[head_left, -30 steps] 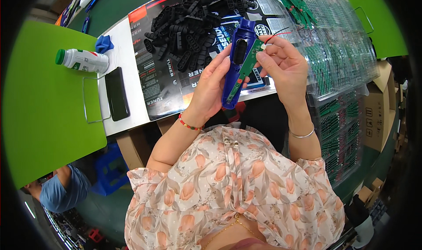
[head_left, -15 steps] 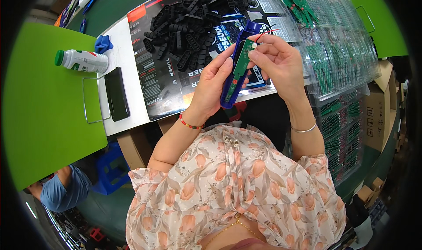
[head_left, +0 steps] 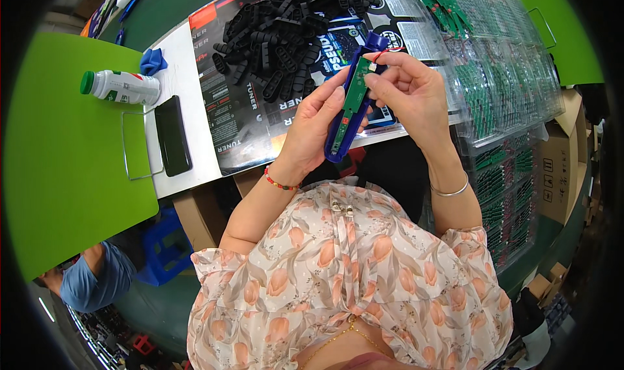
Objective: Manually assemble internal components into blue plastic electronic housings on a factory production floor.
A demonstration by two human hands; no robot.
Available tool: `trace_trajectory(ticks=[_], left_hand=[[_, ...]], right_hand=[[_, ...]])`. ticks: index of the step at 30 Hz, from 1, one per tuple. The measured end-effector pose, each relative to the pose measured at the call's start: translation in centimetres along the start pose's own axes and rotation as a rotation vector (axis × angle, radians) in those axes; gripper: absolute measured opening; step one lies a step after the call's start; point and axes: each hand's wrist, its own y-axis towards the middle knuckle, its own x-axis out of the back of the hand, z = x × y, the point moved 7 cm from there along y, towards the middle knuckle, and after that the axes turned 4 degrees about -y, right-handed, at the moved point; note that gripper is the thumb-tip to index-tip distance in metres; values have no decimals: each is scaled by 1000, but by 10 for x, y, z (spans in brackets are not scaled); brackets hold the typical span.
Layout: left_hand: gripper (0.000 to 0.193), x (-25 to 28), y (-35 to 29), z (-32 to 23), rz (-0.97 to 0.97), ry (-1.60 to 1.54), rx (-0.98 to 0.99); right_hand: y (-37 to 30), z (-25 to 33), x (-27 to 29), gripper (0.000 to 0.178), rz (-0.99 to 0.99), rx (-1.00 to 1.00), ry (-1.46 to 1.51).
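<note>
A long blue plastic housing [head_left: 334,150] is tilted in front of me, its far end leaning right. My left hand [head_left: 307,128] is closed round its left side, thumb along the edge. In the housing lies a narrow green circuit board [head_left: 355,99]; whether it is fully seated I cannot tell. A small white connector [head_left: 372,67] sits at the board's far end, with thin red wires [head_left: 382,54] by it. My right hand [head_left: 416,95] pinches there, thumb on the board's right edge and index finger by the wires.
Behind my hands, many black plastic parts [head_left: 283,38] are heaped on a printed sheet [head_left: 227,119]. Clear trays [head_left: 500,71] of green boards are stacked at right. A phone [head_left: 172,136], a white bottle [head_left: 127,88] and a blue cloth [head_left: 153,62] lie left. Another person's sleeve [head_left: 97,279] shows lower left.
The red wires, which stuck out to the right past my right index finger, now curl closer to the board's far end. The housing has shifted slightly; both hands keep their hold.
</note>
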Motion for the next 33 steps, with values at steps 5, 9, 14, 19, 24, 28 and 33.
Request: trace_trajectory(ticks=[5,9,14,19,24,28,33], left_hand=[[44,-5,-5,-4,-34,22,-11],[46,-4,-5,-6,-40,55,-16],[53,-13,-6,-19,-62,386,-210],[54,-15,-2,-18,-121,428,-211],[54,-8,5,-14,-113,320,-162],[54,-11,8,-34,-97,380,-158],[59,22,43,-160,-313,650,-394]], right_hand=[[-1,-6,5,26,-28,30,-45],[-2,-9,5,31,-95,64,-217],[-14,-1,-10,61,-247,118,-138],[-5,-6,-4,82,-261,41,-39],[0,-11,-8,79,-239,17,8],[2,-12,-9,75,-254,18,55],[-3,-28,5,46,-327,107,-289]])
